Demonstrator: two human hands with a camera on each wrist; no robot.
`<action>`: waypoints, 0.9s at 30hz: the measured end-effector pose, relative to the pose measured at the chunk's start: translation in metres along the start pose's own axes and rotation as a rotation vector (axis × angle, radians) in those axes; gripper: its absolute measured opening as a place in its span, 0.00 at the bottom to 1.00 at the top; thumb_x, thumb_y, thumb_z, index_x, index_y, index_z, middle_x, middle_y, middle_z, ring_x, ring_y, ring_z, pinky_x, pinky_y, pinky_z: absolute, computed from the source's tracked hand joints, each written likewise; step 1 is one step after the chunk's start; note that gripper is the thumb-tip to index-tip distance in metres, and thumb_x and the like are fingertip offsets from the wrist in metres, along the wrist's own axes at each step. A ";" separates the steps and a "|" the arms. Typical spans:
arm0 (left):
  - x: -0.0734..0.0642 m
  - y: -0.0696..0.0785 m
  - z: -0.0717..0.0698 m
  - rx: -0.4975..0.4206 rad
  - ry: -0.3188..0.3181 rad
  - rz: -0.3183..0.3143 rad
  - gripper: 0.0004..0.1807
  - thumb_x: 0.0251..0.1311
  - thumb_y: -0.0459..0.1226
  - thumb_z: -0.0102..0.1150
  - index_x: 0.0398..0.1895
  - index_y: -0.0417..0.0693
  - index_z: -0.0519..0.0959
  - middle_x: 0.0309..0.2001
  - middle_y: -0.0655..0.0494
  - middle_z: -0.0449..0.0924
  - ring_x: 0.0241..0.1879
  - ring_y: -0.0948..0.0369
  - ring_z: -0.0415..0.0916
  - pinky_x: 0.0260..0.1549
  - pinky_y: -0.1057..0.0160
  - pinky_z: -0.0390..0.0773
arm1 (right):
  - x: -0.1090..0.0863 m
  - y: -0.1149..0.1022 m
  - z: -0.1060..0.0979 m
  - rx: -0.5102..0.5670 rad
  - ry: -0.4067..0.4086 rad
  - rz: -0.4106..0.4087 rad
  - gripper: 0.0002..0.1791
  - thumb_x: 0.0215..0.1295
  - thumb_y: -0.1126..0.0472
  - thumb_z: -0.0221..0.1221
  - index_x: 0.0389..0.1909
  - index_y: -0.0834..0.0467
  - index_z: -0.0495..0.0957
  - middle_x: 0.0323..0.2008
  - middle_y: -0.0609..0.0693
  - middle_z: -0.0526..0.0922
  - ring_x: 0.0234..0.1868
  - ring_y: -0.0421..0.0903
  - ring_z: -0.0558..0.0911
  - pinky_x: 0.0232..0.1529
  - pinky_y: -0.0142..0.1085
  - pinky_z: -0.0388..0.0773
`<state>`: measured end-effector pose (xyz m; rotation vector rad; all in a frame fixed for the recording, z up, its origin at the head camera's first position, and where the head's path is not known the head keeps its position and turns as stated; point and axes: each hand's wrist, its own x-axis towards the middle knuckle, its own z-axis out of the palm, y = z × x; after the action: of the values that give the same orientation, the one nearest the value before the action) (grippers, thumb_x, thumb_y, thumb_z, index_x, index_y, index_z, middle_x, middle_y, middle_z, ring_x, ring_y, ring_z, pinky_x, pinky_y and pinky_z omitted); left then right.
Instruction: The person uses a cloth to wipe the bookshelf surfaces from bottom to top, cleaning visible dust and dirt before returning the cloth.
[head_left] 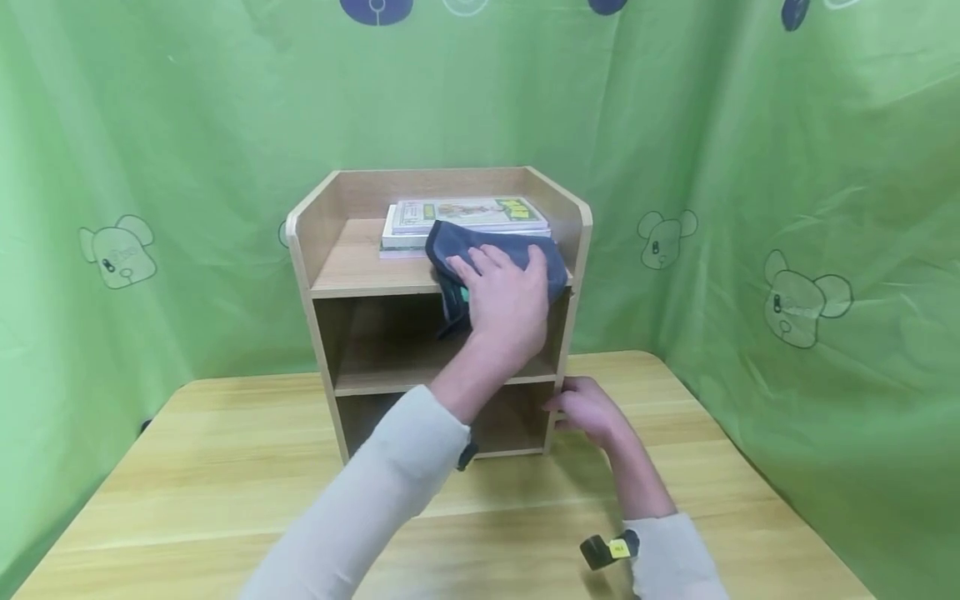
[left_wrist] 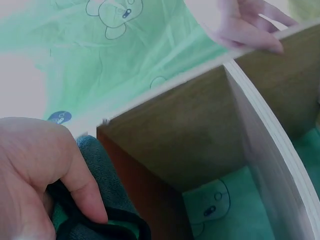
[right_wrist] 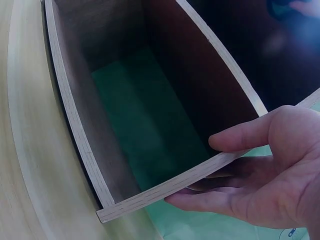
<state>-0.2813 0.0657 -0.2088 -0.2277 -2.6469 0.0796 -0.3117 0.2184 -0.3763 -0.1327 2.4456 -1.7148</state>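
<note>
A small wooden shelf unit point(head_left: 442, 387) stands on the table. At the right front edge of its top board, my left hand point(head_left: 506, 292) grips a dark grey-blue cloth point(head_left: 450, 240) with black edging. In the left wrist view the fingers curl over that cloth point(left_wrist: 107, 172), where a bit of green shows. Part of it hangs down before the middle compartment. Lower down, my right hand point(head_left: 591, 408) holds the unit's right side panel point(right_wrist: 185, 179), thumb on the inner face and fingers outside, as the right wrist view shows.
Behind the cloth, a stack of books point(head_left: 465, 215) lies on the top board, between raised side walls. Two compartments open to the front below it. A green curtain point(head_left: 225, 167) with mouse drawings surrounds the wooden table point(head_left: 225, 467) at the back and sides.
</note>
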 end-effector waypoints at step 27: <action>-0.002 0.016 0.003 -0.013 0.016 -0.021 0.36 0.66 0.56 0.55 0.77 0.64 0.61 0.74 0.31 0.62 0.75 0.35 0.57 0.69 0.26 0.49 | 0.000 -0.002 0.000 -0.022 0.014 0.009 0.27 0.64 0.73 0.53 0.65 0.78 0.67 0.62 0.76 0.72 0.61 0.68 0.77 0.57 0.57 0.79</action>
<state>-0.2782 0.0811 -0.2139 -0.2041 -2.6337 0.0541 -0.3113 0.2176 -0.3741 -0.1131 2.4718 -1.6912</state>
